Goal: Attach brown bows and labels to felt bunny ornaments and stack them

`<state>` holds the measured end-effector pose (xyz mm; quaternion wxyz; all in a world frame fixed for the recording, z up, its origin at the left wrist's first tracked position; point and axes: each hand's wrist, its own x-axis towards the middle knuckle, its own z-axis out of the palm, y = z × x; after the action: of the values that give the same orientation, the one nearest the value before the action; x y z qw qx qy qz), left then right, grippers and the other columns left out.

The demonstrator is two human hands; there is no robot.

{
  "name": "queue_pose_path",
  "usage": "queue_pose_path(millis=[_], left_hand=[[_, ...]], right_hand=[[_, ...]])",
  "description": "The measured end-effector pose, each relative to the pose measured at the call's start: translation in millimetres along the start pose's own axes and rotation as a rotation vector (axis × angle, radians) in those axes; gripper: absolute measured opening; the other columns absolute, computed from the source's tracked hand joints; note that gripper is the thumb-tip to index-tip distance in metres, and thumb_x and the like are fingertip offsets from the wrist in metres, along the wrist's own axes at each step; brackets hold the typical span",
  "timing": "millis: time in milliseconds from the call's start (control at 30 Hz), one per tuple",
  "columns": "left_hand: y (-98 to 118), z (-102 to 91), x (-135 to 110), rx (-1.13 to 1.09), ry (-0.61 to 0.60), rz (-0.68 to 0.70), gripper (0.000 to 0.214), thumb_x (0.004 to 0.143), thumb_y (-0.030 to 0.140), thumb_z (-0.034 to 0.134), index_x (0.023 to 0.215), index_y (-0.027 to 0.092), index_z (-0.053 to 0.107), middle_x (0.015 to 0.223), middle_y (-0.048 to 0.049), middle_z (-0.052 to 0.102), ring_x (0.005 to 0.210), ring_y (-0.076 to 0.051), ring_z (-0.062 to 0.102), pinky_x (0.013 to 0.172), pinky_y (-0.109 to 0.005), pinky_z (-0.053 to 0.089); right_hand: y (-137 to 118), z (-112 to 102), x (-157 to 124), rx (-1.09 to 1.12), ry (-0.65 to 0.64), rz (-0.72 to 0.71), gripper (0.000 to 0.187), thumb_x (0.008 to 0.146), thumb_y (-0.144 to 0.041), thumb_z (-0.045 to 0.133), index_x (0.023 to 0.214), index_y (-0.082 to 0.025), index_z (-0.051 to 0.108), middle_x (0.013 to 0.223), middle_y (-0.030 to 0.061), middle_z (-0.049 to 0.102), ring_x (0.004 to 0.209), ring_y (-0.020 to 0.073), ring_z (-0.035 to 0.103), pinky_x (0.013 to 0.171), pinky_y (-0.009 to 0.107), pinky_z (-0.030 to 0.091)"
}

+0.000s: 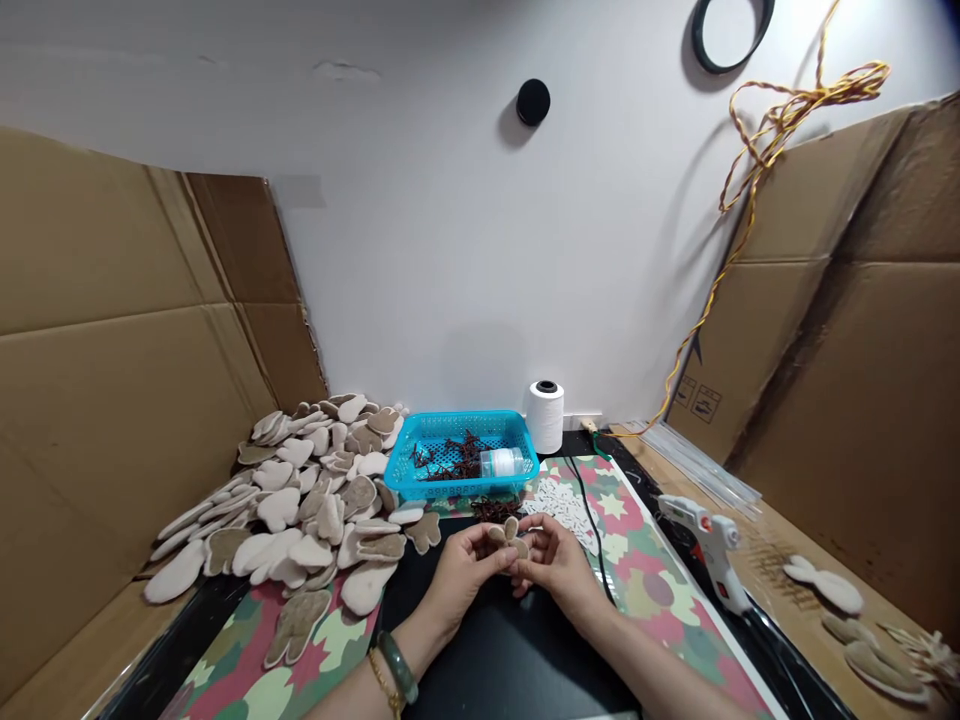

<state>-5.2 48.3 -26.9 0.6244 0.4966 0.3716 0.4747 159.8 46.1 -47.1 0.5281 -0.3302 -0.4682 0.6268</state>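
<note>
Both my hands hold a small rabbit-shaped fabric piece [511, 532], beige and tan, with its ears pointing up. My left hand [466, 572] pinches it from the left side between thumb and fingers. From the right, my right hand [559, 568] grips it the same way, the fingertips of both hands almost meeting. Just behind the hands lie dark reddish-brown sprigs [495, 511] and a spread of small white pieces [562, 508]. A large pile of similar fabric pieces [300, 500], cream and tan, lies to the left of my left hand.
Behind stands a blue basket [462, 488] with dark sprigs and a clear container [501, 462]. A white thread spool [546, 418] is beside it. At right lie a hot glue gun [712, 550], clear sticks [697, 465] and several fabric pieces [825, 585]. Cardboard walls [135, 300] flank the table.
</note>
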Motion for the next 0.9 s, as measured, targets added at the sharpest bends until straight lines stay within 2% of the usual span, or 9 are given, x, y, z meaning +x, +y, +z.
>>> queue_pose_path(millis=[100,167,300,400,467,567,733,800,900], left_hand=[[-0.1,0.5,-0.2,0.009,-0.011,0.008,0.036,0.066,0.043,0.091,0.077,0.014,0.073,0.076,-0.0020,0.070,0.074,-0.017,0.063,0.072,-0.027,0.052],[-0.4,2.5,-0.8,0.012,0.000,0.015,0.035,0.068,0.043,0.090,0.077,0.014,0.072,0.076,-0.0013,0.069,0.074,-0.015,0.061,0.072,-0.025,0.050],[2.8,8.6,-4.5,-0.031,0.062,0.024,0.035,0.069,0.044,0.089,0.077,0.015,0.071,0.078,-0.0009,0.067,0.079,-0.015,0.060,0.077,-0.025,0.047],[17.2,-0.3,-13.5,-0.041,0.103,0.024,0.039,0.069,0.047,0.088,0.088,0.016,0.072,0.087,-0.0028,0.069,0.086,-0.018,0.062,0.084,-0.028,0.049],[34.9,-20.4,-25.9,0.023,0.132,0.022,0.043,0.069,0.046,0.088,0.096,0.017,0.071,0.091,-0.0027,0.068,0.087,-0.018,0.062,0.082,-0.028,0.049],[67.9,-70.5,-54.1,0.247,0.060,-0.067,0.047,0.068,0.038,0.088,0.107,0.019,0.070,0.096,-0.0034,0.067,0.086,-0.017,0.061,0.075,-0.025,0.048],[108.8,-158.6,-105.7,0.668,-0.201,-0.433,0.028,0.061,0.027,0.080,0.087,0.019,0.070,0.076,0.0007,0.062,0.072,-0.018,0.058,0.065,-0.026,0.046],[117.1,-179.3,-119.4,0.841,-0.194,-0.511,0.019,0.057,0.024,0.073,0.075,0.021,0.067,0.068,0.0021,0.059,0.066,-0.020,0.058,0.059,-0.026,0.044],[126.1,-193.4,-128.7,1.008,-0.181,-0.487,0.018,0.056,0.020,0.065,0.073,0.022,0.069,0.068,0.0006,0.063,0.069,-0.024,0.060,0.059,-0.027,0.042]], right_hand=[[0.4,0.5,0.0,-0.027,0.015,0.022,0.069,0.051,-0.043,0.100,0.097,-0.020,0.054,0.065,-0.0067,0.066,0.048,0.0135,0.065,0.046,0.027,0.060],[-0.2,0.9,-1.1,-0.080,0.026,0.023,0.068,0.052,-0.046,0.098,0.096,-0.020,0.054,0.064,-0.0071,0.064,0.043,0.0116,0.061,0.040,0.023,0.054],[-3.5,0.8,-4.8,-0.221,0.050,0.007,0.060,0.061,-0.052,0.092,0.095,-0.019,0.056,0.061,-0.0084,0.059,0.036,0.0062,0.049,0.031,0.015,0.036],[-5.2,0.1,-5.7,-0.275,0.032,0.001,0.052,0.068,-0.055,0.085,0.093,-0.018,0.059,0.058,-0.0088,0.056,0.035,0.0050,0.043,0.032,0.015,0.031],[-4.7,-0.5,-5.4,-0.304,0.013,0.010,0.046,0.072,-0.055,0.081,0.088,-0.018,0.060,0.057,-0.0076,0.055,0.036,0.0054,0.042,0.033,0.017,0.031],[-1.6,-1.6,-6.1,-0.389,-0.025,0.017,0.037,0.076,-0.050,0.076,0.080,-0.017,0.060,0.057,-0.0052,0.056,0.039,0.0066,0.043,0.036,0.019,0.032],[0.5,0.7,-11.6,-0.602,-0.085,-0.030,0.018,0.082,-0.035,0.068,0.077,-0.018,0.064,0.062,-0.0014,0.060,0.053,0.0124,0.053,0.049,0.023,0.038],[-3.9,8.8,-10.5,-0.745,-0.115,-0.076,0.011,0.083,-0.028,0.067,0.079,-0.019,0.066,0.067,0.0009,0.064,0.062,0.0155,0.058,0.056,0.024,0.040],[-13.6,33.7,1.9,-1.000,-0.156,-0.149,0.007,0.086,-0.019,0.063,0.082,-0.019,0.069,0.075,0.0039,0.069,0.068,0.0188,0.062,0.061,0.027,0.041]])
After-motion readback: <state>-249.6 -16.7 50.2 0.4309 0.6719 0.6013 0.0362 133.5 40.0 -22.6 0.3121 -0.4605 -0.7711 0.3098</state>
